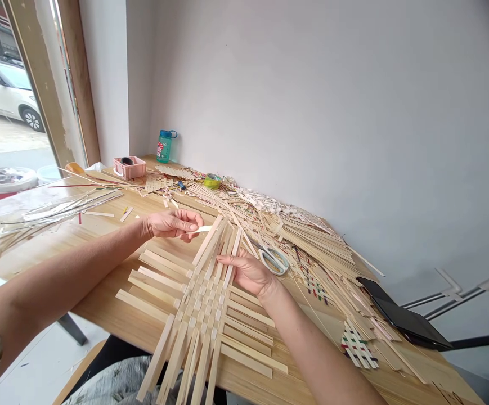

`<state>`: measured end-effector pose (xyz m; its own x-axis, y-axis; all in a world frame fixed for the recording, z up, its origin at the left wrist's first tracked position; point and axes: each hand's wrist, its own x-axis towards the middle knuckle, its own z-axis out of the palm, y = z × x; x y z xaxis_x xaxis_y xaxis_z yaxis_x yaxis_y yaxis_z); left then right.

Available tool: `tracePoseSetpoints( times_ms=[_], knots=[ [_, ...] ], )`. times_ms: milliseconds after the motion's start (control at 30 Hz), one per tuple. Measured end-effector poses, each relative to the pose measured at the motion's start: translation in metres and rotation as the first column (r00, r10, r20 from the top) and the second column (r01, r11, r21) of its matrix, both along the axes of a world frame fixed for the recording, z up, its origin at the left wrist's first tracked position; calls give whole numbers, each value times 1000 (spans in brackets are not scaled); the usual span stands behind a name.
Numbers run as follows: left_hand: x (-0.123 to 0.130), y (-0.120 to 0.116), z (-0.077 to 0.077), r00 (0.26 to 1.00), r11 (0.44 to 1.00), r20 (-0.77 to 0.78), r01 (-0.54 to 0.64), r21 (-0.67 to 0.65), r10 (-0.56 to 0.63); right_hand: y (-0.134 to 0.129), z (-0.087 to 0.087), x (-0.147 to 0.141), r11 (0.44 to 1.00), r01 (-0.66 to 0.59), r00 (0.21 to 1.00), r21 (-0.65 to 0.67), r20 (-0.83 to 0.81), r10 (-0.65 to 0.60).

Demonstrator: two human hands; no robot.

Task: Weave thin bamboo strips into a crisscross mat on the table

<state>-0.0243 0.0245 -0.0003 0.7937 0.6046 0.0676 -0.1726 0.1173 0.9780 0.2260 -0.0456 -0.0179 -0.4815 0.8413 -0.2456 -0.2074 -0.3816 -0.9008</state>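
Worktop (pixel 96 306), 1, wood: near edge runs beneath the woven mat (pixel 204 298), landmark for all places. Pink basket (pixel 129 169), 1: beyond mat, to its left. Bottle (pixel 164 147), 1: beyond mat. Left hand (pixel 176 224), 1: beside mat's far strips, pinching 1 pale strip (pixel 204 229); wood surface shows between forearm and mat's left ends. Mat, 1: centre of worktop, near strips overhanging the edge. Right hand (pixel 248 271), 1: gripping mat's far-right strips. Scissors (pixel 274 261), 1 pair: right of mat, just beside that hand, strips crowding round.
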Motion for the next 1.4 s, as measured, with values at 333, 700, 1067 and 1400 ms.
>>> tracePoseSetpoints(
  times_ms=[333,700,1067,1400],
  knots=[
    [3,0,9,988,989,-153,44,140,-22,-1,3,1,998,-21,1000,66,15,20],
    [-3,-1,33,905,924,-416,75,374,95,-2,19,5,982,110,992,156,43,-118],
    [-2,-5,39,864,913,-483,73,401,143,-2,17,5,979,110,993,170,18,-115],
    [5,-14,40,917,942,-393,72,328,67,-2,18,4,984,78,997,161,-6,-78]
  ],
)
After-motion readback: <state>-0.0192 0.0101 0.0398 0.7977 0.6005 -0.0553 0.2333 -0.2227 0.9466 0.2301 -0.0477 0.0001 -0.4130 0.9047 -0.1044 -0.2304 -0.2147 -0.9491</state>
